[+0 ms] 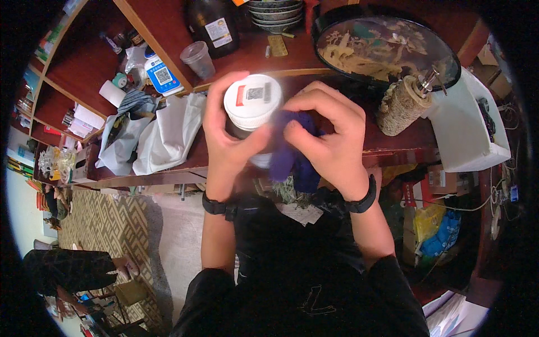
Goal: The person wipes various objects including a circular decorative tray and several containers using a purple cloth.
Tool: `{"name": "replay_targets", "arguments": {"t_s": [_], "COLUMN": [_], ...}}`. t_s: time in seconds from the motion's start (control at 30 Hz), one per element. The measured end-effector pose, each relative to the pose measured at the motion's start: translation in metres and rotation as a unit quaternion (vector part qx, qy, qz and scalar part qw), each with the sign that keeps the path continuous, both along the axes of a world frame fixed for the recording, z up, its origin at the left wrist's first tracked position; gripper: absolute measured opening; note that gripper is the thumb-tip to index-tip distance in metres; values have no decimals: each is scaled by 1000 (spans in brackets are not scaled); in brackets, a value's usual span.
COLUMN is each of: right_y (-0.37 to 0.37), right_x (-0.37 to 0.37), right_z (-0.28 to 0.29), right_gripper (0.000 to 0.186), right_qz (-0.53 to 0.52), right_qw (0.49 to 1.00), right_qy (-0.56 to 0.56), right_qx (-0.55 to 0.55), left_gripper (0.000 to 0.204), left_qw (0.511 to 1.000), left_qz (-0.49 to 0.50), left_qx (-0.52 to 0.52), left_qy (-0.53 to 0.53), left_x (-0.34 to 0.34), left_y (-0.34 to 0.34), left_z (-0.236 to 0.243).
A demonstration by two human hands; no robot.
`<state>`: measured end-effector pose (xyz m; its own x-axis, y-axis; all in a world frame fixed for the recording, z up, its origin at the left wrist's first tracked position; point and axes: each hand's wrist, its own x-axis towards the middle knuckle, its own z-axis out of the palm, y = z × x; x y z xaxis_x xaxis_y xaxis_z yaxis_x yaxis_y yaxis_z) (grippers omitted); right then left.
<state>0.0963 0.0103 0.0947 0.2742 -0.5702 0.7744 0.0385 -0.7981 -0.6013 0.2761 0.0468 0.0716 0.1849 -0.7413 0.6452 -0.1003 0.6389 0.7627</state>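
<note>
My left hand (224,132) grips a jar with a white lid (252,101), held up close in front of me with the lid facing the camera. My right hand (331,140) holds a bunched purple cloth (289,160) pressed against the jar's right side. Both wrists wear black bands. The jar's body is mostly hidden behind my fingers and the cloth.
A dark wooden counter (292,56) lies behind, with a round black decorated tray (387,48), a woven-covered pump bottle (401,104), a clear plastic cup (197,58), a dark bottle (216,25), stacked bowls (276,14) and white bags (168,135). A white box (466,129) stands right. Another person (67,269) sits lower left.
</note>
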Motion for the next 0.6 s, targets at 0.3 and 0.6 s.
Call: {"name": "replay_targets", "arguments": {"t_s": [0.3,0.6], "right_y": [5,6], "right_x": [-4,0], "right_z": [-6,2], "right_gripper": [18,18], "right_qz": [-19,-30], "right_qw": [999,1000], "right_qy": [15,-6], "right_qx": [30,3], "left_gripper": [74,73], "left_qw": [1000,1000], "left_qz": [15,-6], "left_qx": [12,8], "left_qy": [-14,3], "left_x": [-1,0], "left_y": [2,0], "left_z": [1,0]}}
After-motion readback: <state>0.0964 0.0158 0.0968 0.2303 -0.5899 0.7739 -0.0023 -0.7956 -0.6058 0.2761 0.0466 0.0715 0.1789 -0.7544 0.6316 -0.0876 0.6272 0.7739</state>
